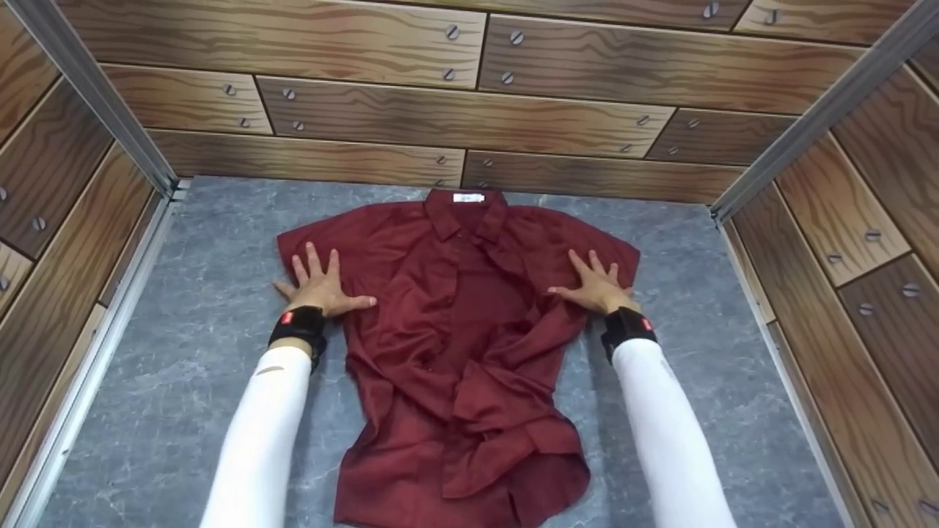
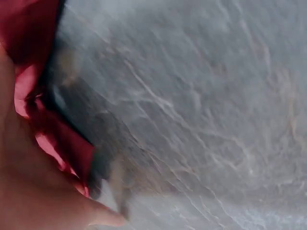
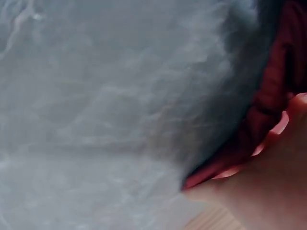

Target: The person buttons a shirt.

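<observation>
A dark red short-sleeved shirt (image 1: 400, 293) lies front up on a grey marbled surface (image 1: 689, 293), its collar (image 1: 441, 218) at the far end, its front partly open and its lower half rumpled. A person's left hand (image 1: 320, 287) and right hand (image 1: 596, 287) rest flat at opposite edges near the sleeves, fingers spread, gripping nothing.

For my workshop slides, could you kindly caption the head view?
Left hand and right hand, fingers spread, on a rumpled dark red shirt lying on a grey marbled surface.
</observation>
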A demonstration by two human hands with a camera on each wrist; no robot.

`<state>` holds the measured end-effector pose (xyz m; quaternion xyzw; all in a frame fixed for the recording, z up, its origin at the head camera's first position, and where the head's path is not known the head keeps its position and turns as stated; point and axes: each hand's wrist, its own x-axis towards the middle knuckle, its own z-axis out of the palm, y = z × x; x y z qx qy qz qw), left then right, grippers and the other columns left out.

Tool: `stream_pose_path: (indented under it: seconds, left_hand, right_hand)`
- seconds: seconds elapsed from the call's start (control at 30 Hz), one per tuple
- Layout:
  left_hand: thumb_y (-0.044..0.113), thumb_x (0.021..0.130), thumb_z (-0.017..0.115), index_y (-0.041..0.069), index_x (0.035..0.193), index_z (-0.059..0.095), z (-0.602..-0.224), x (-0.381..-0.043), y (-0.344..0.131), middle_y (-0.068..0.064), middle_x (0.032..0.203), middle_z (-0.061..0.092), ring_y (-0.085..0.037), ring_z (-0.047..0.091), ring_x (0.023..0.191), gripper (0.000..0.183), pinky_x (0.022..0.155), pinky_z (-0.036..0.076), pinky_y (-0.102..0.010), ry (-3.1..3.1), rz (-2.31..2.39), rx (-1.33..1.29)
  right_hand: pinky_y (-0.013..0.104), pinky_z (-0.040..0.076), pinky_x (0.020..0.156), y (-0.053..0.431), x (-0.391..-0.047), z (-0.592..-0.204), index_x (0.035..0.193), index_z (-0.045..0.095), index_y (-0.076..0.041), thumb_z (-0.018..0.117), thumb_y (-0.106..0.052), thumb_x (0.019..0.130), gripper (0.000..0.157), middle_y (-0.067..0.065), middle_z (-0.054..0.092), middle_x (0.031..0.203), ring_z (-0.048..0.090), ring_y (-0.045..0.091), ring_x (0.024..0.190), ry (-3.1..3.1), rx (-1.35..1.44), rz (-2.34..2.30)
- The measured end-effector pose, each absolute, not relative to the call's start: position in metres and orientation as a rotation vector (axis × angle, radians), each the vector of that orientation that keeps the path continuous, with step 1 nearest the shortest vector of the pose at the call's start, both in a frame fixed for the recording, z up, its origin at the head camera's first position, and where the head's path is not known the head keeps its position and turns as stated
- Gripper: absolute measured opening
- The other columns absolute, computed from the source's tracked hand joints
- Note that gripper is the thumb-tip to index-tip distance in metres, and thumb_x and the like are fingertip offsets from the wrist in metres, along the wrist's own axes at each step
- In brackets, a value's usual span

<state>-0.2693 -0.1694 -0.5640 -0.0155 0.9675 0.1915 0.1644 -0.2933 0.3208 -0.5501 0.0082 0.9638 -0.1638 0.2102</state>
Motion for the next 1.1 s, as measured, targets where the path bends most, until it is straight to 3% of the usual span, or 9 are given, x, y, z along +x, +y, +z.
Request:
stream_pose_path:
  seconds: [0.07,0.17,0.3,0.37,0.47,0.6,0.87,1.0,1.1]
  left_hand:
    - [0.068,0.074,0.066,0.013,0.156,0.012,-0.558,-0.271,-0.160,-0.023,0.159,-0.014,-0.050,-0.013,0.144,0.113,0.098,-0.005,-0.081,2.861,0.592,0.023]
    - [0.050,0.084,0.066,0.009,0.142,0.045,-0.550,-0.266,-0.134,-0.022,0.153,0.027,-0.044,0.024,0.142,0.074,0.106,0.020,-0.071,3.022,0.722,0.207]
    - [0.030,0.090,0.061,0.011,0.103,0.070,-0.543,-0.257,-0.088,-0.011,0.107,0.063,-0.032,0.063,0.100,0.024,0.084,0.050,-0.051,3.104,0.789,0.435]
    - [0.035,0.091,0.060,0.012,0.095,0.070,-0.543,-0.254,-0.065,-0.009,0.095,0.065,-0.032,0.065,0.089,0.025,0.075,0.052,-0.050,3.091,0.733,0.457]
    - [0.051,0.087,0.062,0.007,0.105,0.066,-0.547,-0.251,-0.039,-0.014,0.099,0.065,-0.037,0.065,0.091,0.048,0.075,0.053,-0.053,3.032,0.627,0.383]
    - [0.057,0.082,0.067,0.002,0.118,0.060,-0.554,-0.251,-0.021,-0.020,0.109,0.062,-0.041,0.063,0.099,0.066,0.081,0.051,-0.053,2.974,0.442,0.267]
    - [0.029,0.086,0.060,0.006,0.105,0.069,-0.552,-0.259,-0.012,-0.017,0.108,0.067,-0.040,0.065,0.098,0.031,0.079,0.052,-0.054,2.974,0.460,0.234]
    - [0.031,0.087,0.058,0.011,0.096,0.070,-0.549,-0.259,-0.012,-0.013,0.103,0.069,-0.037,0.066,0.096,0.025,0.077,0.052,-0.054,3.000,0.584,0.264]
    - [0.038,0.091,0.057,0.014,0.104,0.068,-0.548,-0.259,-0.013,-0.012,0.109,0.064,-0.035,0.062,0.102,0.030,0.082,0.050,-0.052,3.019,0.668,0.341]
  right_hand:
    - [0.083,0.006,0.096,0.314,-0.292,-0.544,0.157,0.007,-0.025,0.059,-0.063,0.085,0.097,0.019,0.003,0.162,-0.005,0.055,0.143,2.746,0.000,-0.470]
    - [0.072,0.026,0.102,0.295,-0.285,-0.532,0.151,0.031,-0.015,0.065,-0.045,0.089,0.076,0.021,0.034,0.152,0.027,0.047,0.140,2.945,-0.064,-0.501]
    - [0.055,0.049,0.084,0.254,-0.272,-0.521,0.119,0.062,-0.013,0.063,-0.043,0.090,0.042,0.013,0.063,0.115,0.060,0.035,0.107,3.174,-0.183,-0.504]
    - [0.055,0.051,0.076,0.235,-0.267,-0.522,0.112,0.062,-0.011,0.062,-0.049,0.089,0.045,0.013,0.063,0.108,0.062,0.036,0.098,3.196,-0.216,-0.409]
    - [0.056,0.051,0.070,0.214,-0.263,-0.528,0.111,0.058,-0.005,0.064,-0.048,0.088,0.049,0.019,0.060,0.106,0.061,0.040,0.092,3.192,-0.226,-0.177]
    - [0.057,0.052,0.067,0.199,-0.263,-0.532,0.104,0.059,-0.003,0.064,-0.031,0.090,0.032,0.022,0.065,0.100,0.064,0.046,0.085,3.226,-0.202,-0.105]
    - [0.045,0.052,0.067,0.169,-0.269,-0.530,0.102,0.062,-0.013,0.063,-0.026,0.090,0.017,0.007,0.069,0.081,0.067,0.029,0.075,3.097,-0.362,-0.747]
    - [0.036,0.052,0.077,0.158,-0.269,-0.535,0.115,0.064,-0.011,0.061,-0.023,0.091,0.027,0.004,0.070,0.089,0.065,0.018,0.081,2.810,-0.528,-0.773]
    - [0.035,0.051,0.083,0.160,-0.271,-0.535,0.120,0.066,-0.010,0.059,-0.017,0.091,0.030,0.004,0.072,0.097,0.065,0.017,0.088,2.688,-0.619,-0.777]
